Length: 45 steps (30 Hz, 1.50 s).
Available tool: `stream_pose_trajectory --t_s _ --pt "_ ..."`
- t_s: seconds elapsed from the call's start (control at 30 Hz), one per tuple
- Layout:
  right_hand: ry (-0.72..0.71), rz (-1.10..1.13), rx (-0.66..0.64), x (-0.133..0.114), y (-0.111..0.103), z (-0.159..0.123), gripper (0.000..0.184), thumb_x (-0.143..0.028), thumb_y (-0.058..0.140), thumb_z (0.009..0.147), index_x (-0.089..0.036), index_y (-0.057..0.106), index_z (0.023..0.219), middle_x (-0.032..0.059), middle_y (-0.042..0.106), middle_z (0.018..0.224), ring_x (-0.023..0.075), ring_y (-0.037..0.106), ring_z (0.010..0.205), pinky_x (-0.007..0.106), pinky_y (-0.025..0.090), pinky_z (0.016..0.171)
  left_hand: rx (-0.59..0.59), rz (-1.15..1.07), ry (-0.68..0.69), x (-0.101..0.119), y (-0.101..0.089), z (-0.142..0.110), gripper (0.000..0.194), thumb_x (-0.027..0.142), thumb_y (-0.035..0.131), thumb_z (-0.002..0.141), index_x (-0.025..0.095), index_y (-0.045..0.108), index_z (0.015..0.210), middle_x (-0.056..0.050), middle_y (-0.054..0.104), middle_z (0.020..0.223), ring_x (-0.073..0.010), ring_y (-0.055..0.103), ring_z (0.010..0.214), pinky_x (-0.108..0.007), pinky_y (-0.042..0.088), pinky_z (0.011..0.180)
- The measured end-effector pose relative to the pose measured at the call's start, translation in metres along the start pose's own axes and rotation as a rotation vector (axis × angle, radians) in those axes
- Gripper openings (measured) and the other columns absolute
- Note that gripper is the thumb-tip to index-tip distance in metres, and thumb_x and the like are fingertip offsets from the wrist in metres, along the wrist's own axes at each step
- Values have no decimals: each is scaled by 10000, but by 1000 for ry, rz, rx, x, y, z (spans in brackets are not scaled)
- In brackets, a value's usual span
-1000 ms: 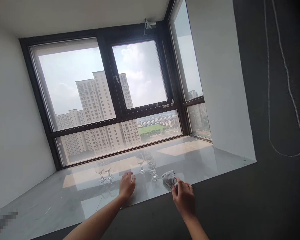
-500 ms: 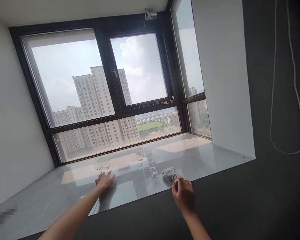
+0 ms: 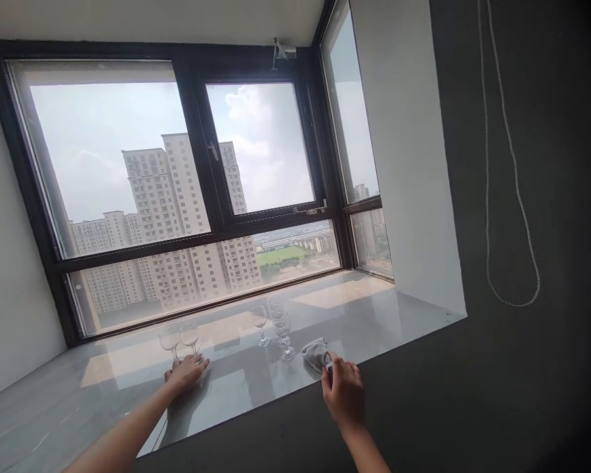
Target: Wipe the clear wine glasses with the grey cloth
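Two clear wine glasses stand side by side on the left part of the glossy grey windowsill. My left hand is at their stems, fingers curled about the lower parts, which it largely hides. To the right is a small group of three wine glasses, upright and apart from both hands. At the sill's front edge my right hand pinches a crumpled grey cloth, whose loose part rests on the sill.
A dark-framed window rises behind the sill, with tall buildings outside. The sill's front edge drops to a dark wall. A looped blind cord hangs at the right.
The view has turned slightly, so the scene sits further left and a little lower. Both hands keep about the same places beside the glasses and on the cloth.
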State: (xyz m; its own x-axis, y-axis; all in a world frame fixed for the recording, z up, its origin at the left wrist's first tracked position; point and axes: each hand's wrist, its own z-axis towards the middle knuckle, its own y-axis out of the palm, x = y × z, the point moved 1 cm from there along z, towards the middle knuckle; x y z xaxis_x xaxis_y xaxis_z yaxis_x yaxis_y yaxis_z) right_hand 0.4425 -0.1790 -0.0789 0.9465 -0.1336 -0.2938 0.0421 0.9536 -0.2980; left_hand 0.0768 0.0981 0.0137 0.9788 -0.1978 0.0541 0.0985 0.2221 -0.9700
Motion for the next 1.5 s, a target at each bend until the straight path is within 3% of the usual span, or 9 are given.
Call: stream_pose_trajectory --t_s 0.1,0.23,0.5,0.73,1.1,1.37,1.5 --pt "4 2 0 -1 0 0 263 -303 460 976 -198 523 1209 85 689 983 222 635 849 444 435 950 -94 -45 48 10 -4 -6 455 504 473 866 290 658 1222 -88 583 1379 -398 456 1282 -546 334 1023" --pt "-6 -5 13 0 0 0 258 -305 453 977 -197 525 1199 89 689 960 232 626 839 444 440 938 -136 -53 201 28 -12 -24 472 442 526 828 266 663 1245 -104 615 1319 -351 483 1280 -484 375 1013" --pt "7 11 10 0 1 -1 255 -305 451 981 -195 530 1197 83 678 945 226 623 844 437 441 928 -136 -231 483 52 -14 -74 455 499 530 808 269 688 1167 -72 648 1225 -298 567 1162 -405 419 997" --pt "22 -6 4 -1 3 -2 242 -289 460 978 -200 516 1196 77 684 969 222 629 861 438 433 948 -101 -320 614 66 -10 -82 354 498 518 814 214 673 957 -88 669 1074 -273 582 1042 -364 463 920" --pt "26 17 25 -2 2 -1 254 -316 442 984 -207 534 1194 78 677 941 225 627 847 438 441 929 -112 -391 647 74 -17 -88 325 492 524 825 205 655 904 -98 652 1026 -262 567 1006 -368 476 918" --pt "17 12 19 -1 -1 0 249 -307 432 984 -208 521 1194 84 679 931 228 626 824 443 444 922 -110 -475 762 131 -20 -125 201 387 544 830 218 626 902 -99 637 1049 -281 531 1136 -366 448 979" --pt "21 13 19 -3 -3 0 246 -291 443 976 -203 519 1193 72 676 908 222 631 818 432 445 919 -85 -465 745 146 -22 -137 201 383 524 857 220 621 924 -123 621 1080 -289 532 1109 -378 463 929"
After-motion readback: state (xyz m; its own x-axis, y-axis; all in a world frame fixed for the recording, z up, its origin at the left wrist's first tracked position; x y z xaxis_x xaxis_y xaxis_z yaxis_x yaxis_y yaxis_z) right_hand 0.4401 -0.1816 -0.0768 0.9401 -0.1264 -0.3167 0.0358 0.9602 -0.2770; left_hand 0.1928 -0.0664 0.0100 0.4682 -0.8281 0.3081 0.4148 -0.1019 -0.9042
